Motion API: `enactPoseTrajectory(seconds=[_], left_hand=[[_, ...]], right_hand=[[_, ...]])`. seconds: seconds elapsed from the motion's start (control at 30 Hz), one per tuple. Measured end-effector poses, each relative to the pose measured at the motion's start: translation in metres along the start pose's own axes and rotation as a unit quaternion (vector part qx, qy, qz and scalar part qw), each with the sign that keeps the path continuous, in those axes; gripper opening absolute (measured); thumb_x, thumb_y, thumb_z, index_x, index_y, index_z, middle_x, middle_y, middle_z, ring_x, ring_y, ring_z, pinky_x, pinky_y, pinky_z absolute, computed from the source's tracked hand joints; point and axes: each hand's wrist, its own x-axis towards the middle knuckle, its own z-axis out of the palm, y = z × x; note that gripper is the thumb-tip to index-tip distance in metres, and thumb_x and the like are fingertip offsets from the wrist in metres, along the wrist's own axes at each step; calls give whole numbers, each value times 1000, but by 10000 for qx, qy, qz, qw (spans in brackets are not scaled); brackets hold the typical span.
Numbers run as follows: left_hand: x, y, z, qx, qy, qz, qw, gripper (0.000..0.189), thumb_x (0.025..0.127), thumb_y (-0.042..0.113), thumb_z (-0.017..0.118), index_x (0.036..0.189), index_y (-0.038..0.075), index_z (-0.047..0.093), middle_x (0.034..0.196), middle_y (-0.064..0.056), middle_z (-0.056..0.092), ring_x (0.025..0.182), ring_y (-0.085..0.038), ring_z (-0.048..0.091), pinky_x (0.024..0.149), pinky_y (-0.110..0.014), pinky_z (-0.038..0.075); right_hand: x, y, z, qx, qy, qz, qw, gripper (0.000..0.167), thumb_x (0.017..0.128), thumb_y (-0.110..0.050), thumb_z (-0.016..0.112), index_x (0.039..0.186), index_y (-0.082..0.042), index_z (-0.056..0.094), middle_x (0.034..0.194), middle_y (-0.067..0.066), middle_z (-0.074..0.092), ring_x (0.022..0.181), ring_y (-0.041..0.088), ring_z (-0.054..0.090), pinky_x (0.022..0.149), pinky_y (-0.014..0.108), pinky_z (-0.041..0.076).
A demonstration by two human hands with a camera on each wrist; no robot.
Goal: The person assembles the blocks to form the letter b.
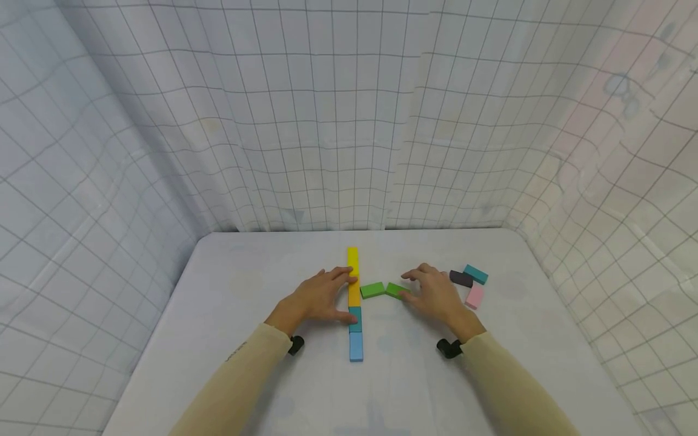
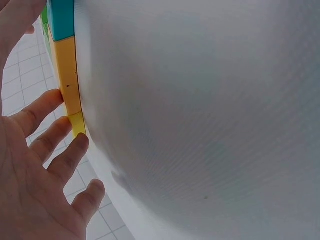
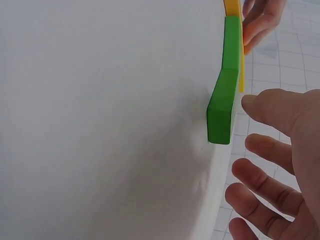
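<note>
Running toward the far edge of the white surface (image 1: pixel 403 387), a row of blocks lies end to end, each seemingly set to keep the next in line. Nearest the near edge is one blue block (image 1: pixel 356 348); then one teal block (image 2: pixel 62 21), one orange block (image 2: pixel 68 75) and a yellow stretch (image 1: pixel 352 255) – fingers cover part of it, so I cannot tell whether it is one block or more.

The left hand (image 1: pixel 324 297) spreads along the row's left-edge side, thumb at the teal, fingertips by the orange and yellow, probably to steady it; its grip is wide and clasps nothing.

To the right of the row are two green blocks, a left one (image 1: pixel 372 290) beside the orange and a right one (image 1: pixel 395 289) angled from it. The right hand (image 1: pixel 435 293) hovers there with parted fingers – a loose, unfilled grip, thumb close to the right green; contact is unclear.

Toward the right edge sit three spares, presumably aside for room: one pink block (image 1: pixel 474 297), one black block (image 1: pixel 461 278), one second teal (image 1: pixel 475 274). Past the far edge hangs gridded cloth (image 1: pixel 354 121).
</note>
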Motion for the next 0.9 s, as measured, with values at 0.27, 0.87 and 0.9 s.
enactPoseTrajectory(seconds=[0.27,0.87,0.9], left_hand=[[2,-3,4,81,27,-70,9999,104,92,76,88,174,22,54,191,-8,38,172,-38,48,146,-65,31],[3,-7,6,-22,42,-53,10000,105,91,77,88,174,23,54,191,-8,37,172,-38,47,146,-65,31],[3,-7,6,-21,45,-47,10000,105,91,77,88,175,24,54,191,-8,37,173,-38,47,146,-65,31]], right_hand=[[-7,20,-11,57,110,126,9998,38,103,-32,90,135,-10,86,125,13,81,111,33,78,96,58,66],[-26,64,-32,174,334,455,9983,41,103,-26,91,138,-7,84,133,21,76,111,39,77,95,62,67],[-27,66,-33,162,347,474,9981,41,103,-26,91,139,-7,84,133,21,75,112,40,76,97,65,66]])
